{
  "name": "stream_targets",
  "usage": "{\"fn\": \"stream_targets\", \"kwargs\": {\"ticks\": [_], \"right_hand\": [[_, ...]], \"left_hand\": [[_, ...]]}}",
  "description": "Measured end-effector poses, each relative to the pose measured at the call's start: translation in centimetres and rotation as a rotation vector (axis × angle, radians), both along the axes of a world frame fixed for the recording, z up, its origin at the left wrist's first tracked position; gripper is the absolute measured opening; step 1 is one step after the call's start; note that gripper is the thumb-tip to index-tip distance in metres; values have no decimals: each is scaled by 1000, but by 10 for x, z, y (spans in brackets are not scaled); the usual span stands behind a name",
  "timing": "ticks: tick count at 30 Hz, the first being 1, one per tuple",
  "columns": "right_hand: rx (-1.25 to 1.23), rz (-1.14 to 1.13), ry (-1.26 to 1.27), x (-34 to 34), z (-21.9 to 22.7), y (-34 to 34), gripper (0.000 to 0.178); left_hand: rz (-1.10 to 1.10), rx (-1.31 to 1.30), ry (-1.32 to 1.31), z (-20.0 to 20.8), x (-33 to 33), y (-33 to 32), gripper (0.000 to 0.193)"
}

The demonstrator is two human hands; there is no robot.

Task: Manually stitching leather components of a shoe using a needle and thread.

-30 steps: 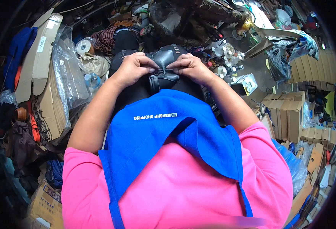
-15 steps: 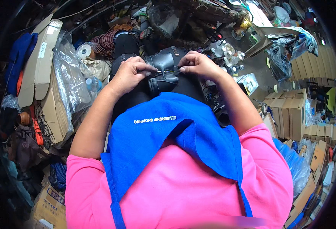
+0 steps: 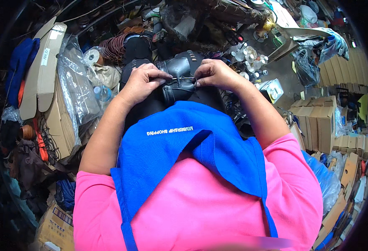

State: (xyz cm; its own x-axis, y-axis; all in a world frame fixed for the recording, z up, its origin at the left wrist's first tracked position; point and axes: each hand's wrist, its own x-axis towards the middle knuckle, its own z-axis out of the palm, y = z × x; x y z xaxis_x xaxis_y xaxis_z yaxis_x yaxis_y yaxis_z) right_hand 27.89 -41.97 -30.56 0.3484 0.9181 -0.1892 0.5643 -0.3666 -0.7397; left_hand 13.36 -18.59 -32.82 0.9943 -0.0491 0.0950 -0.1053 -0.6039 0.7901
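Across my lap rests a shiny black leather piece (image 3: pixel 176 67), shaped like part of a shoe, with a narrow band of leather at its middle. A thin, light, straight strand (image 3: pixel 185 78) runs across it between my two hands; whether it is a needle or thread I cannot tell. My left hand (image 3: pixel 144 80) is closed, its thumb and forefinger pinching the strand's left end at the leather's edge. On the other side, the thumb and forefinger of my right hand (image 3: pixel 215 74) pinch together at the strand's right end, close to the leather. A blue apron (image 3: pixel 184 138) covers my front below it.
Flattened cardboard (image 3: pixel 46 75) and clear plastic sheeting (image 3: pixel 77 83) stand at the left, near a coil of brownish cord (image 3: pixel 115 46). Several small bottles (image 3: pixel 251 58) stand beyond my right hand. Cardboard boxes (image 3: pixel 318 125) are stacked at the right.
My right hand has shifted slightly, its fingertips lower and closer against the leather piece. My left hand keeps its pinch in nearly the same place.
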Motion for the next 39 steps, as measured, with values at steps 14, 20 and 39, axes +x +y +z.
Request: {"fn": "stream_targets", "kwargs": {"ticks": [14, 20, 39], "right_hand": [[280, -25, -844, -2, 43, -13, 15], [-4, 0, -485, -10, 28, 3, 29], [277, -173, -431, -12, 16, 18, 16]], "left_hand": [[44, 197, -96, 9, -3, -10, 23], [35, 215, -145, 13, -4, -14, 21], [60, 322, -128, 24, 8, -24, 13]]}}
